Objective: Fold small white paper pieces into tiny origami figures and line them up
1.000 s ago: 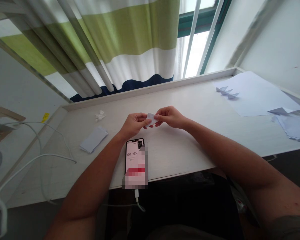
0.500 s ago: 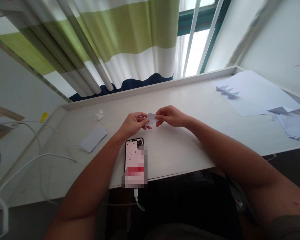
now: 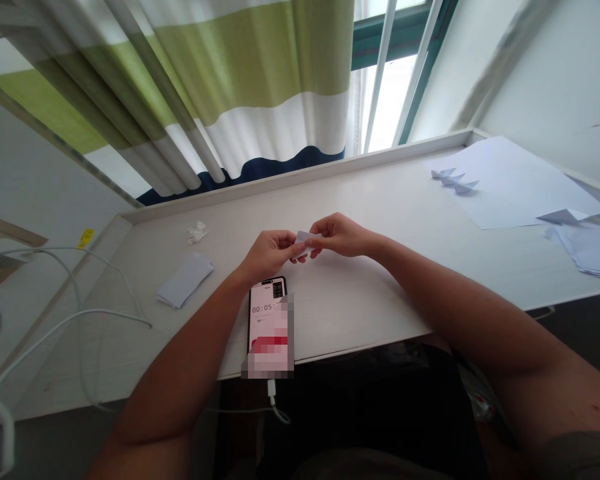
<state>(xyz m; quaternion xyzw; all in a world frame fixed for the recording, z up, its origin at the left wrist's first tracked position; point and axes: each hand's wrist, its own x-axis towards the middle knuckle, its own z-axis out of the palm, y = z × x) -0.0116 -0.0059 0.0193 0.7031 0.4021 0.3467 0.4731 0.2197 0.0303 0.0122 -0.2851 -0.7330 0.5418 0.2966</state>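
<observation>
At the far left, a white cable (image 3: pixel 80 313) loops across the near end of the worktop (image 3: pixel 370 320), and a yellow label (image 3: pixel 85 238) sits at the worktop's left edge. Further right lie a crumpled tissue (image 3: pixel 198 233) and a folded white paper strip (image 3: pixel 185 281), both well apart from the hands.

The left hand (image 3: pixel 270 254) reaches in from the lower left, its forearm angled up across the worktop and its fingers curled closed. It pinches one side of a small folded paper piece (image 3: pixel 304 244), held just above the worktop in the middle. The right hand (image 3: pixel 343 235) comes in from the lower right, its fingertips pinching the other side, so the two hands almost meet around the paper.

Below the left hand, a phone (image 3: pixel 267 320) lies just under the left wrist, partly pixelated, showing a timer. Its lower end sits at the front edge, with a charging cable (image 3: pixel 272 393) hanging over.

Open worktop stretches behind and to the right of the hands, up to a raised back lip (image 3: pixel 300 177). At the right, a large white sheet (image 3: pixel 510 183) carries a row of small folded paper points (image 3: pixel 453 181) and one more folded piece (image 3: pixel 563 215), beside a loose stack of paper (image 3: pixel 587 253).
</observation>
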